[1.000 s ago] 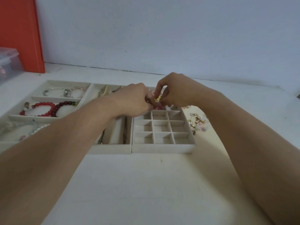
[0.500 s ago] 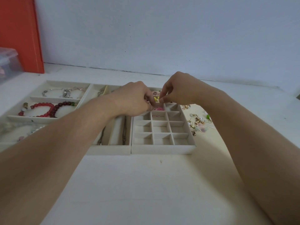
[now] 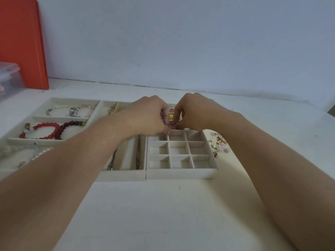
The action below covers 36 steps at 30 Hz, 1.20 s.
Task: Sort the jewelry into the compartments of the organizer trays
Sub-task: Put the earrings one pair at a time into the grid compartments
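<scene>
Three beige organizer trays stand side by side. The small-grid tray [image 3: 181, 173] is on the right, and its near cells hold nothing. My left hand [image 3: 146, 115] and my right hand [image 3: 195, 111] meet above its far rows, fingertips pinching a small pinkish jewelry piece [image 3: 171, 128] between them. A yellow bead [image 3: 171, 116] shows in the gap behind my fingers. The left tray [image 3: 54, 118] holds red bead bracelets [image 3: 52, 129] and a silver charm bracelet [image 3: 72, 110]. The middle tray [image 3: 123, 175] with long slots holds chains, partly hidden by my left forearm.
A loose pile of earrings [image 3: 218, 144] lies on the white table to the right of the grid tray. A clear plastic box [image 3: 9, 77] and an orange board [image 3: 21, 42] stand at the far left against the wall.
Both hands have stayed together over the far rows of the grid tray, dipping slightly lower toward the cells. The view has shifted a little.
</scene>
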Each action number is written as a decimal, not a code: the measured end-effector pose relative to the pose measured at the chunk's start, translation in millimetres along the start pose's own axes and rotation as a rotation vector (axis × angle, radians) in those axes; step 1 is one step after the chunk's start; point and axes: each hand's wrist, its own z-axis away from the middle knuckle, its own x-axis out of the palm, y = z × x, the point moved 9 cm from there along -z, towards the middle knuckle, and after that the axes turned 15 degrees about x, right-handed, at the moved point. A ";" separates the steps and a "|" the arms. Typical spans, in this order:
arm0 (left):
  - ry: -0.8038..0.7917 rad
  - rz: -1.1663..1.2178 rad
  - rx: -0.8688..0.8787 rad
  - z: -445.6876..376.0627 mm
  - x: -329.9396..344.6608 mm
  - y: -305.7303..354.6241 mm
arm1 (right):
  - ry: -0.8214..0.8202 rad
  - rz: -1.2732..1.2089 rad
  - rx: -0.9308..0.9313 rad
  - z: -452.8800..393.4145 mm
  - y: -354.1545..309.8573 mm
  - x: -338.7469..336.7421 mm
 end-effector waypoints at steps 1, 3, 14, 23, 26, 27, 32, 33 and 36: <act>0.000 0.000 -0.001 0.3 0.1 -0.3 | 0.011 0.000 0.002 0.3 -0.3 -0.4; -0.001 -0.001 -0.001 0.0 0.3 0.1 | 0.031 -0.002 0.003 1.7 -0.2 -2.1; -0.008 0.009 -0.016 -0.1 -1.4 -3.8 | 0.019 -0.078 0.027 4.9 3.3 -19.0; 0.229 0.002 -0.122 0.6 -28.3 -33.6 | -0.049 -0.029 0.036 6.4 5.1 -12.7; 0.276 0.010 -0.127 0.3 -32.7 -36.6 | -0.062 -0.019 0.028 6.1 5.3 -10.3; 0.293 0.018 -0.117 0.2 -33.8 -34.9 | -0.057 -0.023 0.026 6.1 5.5 -11.9; 0.339 0.095 -0.082 2.4 -31.3 -25.2 | 0.083 -0.154 0.003 11.7 4.0 -42.7; 0.343 0.108 -0.084 3.1 -29.4 -23.5 | 0.118 -0.195 -0.002 14.5 6.0 -52.9; 0.385 0.150 -0.020 5.7 -28.0 -3.6 | 0.191 -0.362 -0.002 28.2 23.6 -86.9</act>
